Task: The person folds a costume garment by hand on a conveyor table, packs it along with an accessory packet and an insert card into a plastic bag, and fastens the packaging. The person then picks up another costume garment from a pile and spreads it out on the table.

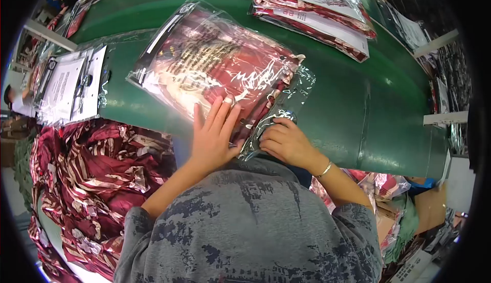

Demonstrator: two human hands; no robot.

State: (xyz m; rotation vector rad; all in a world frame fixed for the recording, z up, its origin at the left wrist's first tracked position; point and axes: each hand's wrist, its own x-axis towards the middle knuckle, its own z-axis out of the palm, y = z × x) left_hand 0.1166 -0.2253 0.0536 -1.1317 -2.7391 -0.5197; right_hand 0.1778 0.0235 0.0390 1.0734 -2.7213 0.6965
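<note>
Fingers on the left hand [210, 139] are out long and a bit fanned, pressed flat on the near side of a clear bag [225, 63] with folded red-and-cream fabric [245, 71] inside, so that hand's open and not clamped on anything. Just across from it the right hand [289, 142] is curled in, seemingly gripping the loose clear plastic edge [303, 89] that sticks out past the fabric. Can't tell how tight the pinch is, since the tips are tucked into the crinkles. My guess on why: that plastic looks slippery, so one palm pins the load while the other gathers the floppy bit. The bag sits slanted on the green table [332, 117], right in front of the person's chest, probably so both hands reach it without stretching. Over at the far right side there's a stack of bagged packs [312, 19], likely put there to be out of the elbows' way. Printed white sheets [69, 86] lie toward the left end, and a loose heap of striped red cloth [97, 180] is piled below the table's near edge, on the left, within easy reach I'd say.
</note>
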